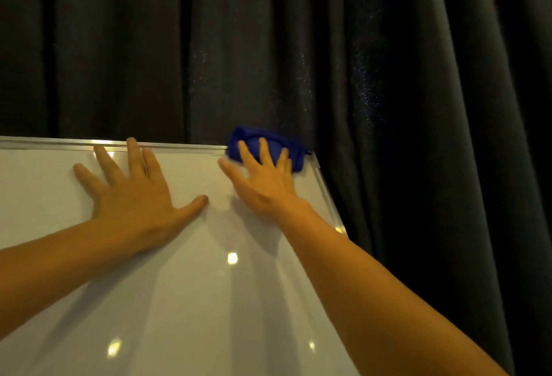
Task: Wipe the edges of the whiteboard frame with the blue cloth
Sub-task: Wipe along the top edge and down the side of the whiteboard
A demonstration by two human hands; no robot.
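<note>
My right hand (265, 181) presses the blue cloth (268, 145) with spread fingers onto the whiteboard frame (179, 146) by its top right corner. My left hand (131, 193) lies flat, fingers splayed, on the whiteboard (185, 301).

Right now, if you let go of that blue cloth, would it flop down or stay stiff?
Probably flop: the blue cloth looks bunched and soft under the right hand. It seems light, and might slide off the smooth metal frame.
</note>
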